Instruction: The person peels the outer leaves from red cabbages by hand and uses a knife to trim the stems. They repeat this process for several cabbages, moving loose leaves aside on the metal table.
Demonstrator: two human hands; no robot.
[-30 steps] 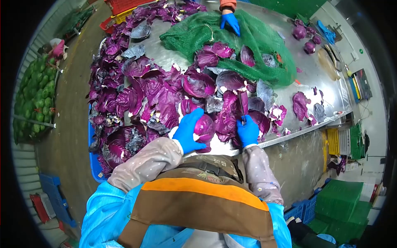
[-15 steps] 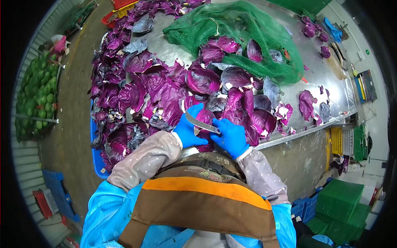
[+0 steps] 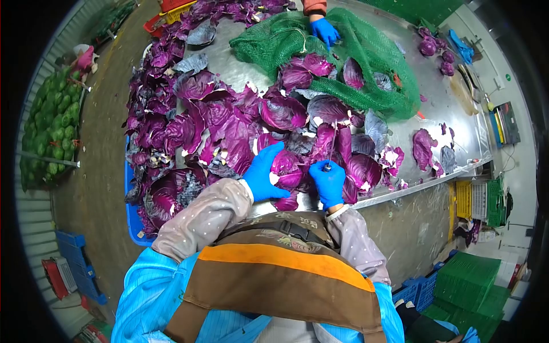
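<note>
My left hand (image 3: 265,176), in a blue glove, is curved around the left side of a red cabbage (image 3: 287,170) at the table's near edge. A knife (image 3: 327,167) is gripped in my right hand (image 3: 330,184), also gloved in blue. Its thin blade points away from me, just right of the cabbage and apart from it. Loose purple cabbage leaves (image 3: 220,111) lie thickly around both hands, some with pale cut stems. The cabbage's underside is hidden by my left hand and the leaves.
Across the metal table (image 3: 400,137), a co-worker's blue-gloved hand (image 3: 325,31) touches a green mesh net (image 3: 274,46). Several small red cabbages (image 3: 428,46) sit at the far right. A blue bin (image 3: 134,220) is at the left edge, with netted green produce (image 3: 54,123) beyond the aisle.
My right hand has moved right, taking the knife off the cabbage and turning its blade away from me. My left hand stays on the cabbage. A co-worker's hand has appeared at the green net.
</note>
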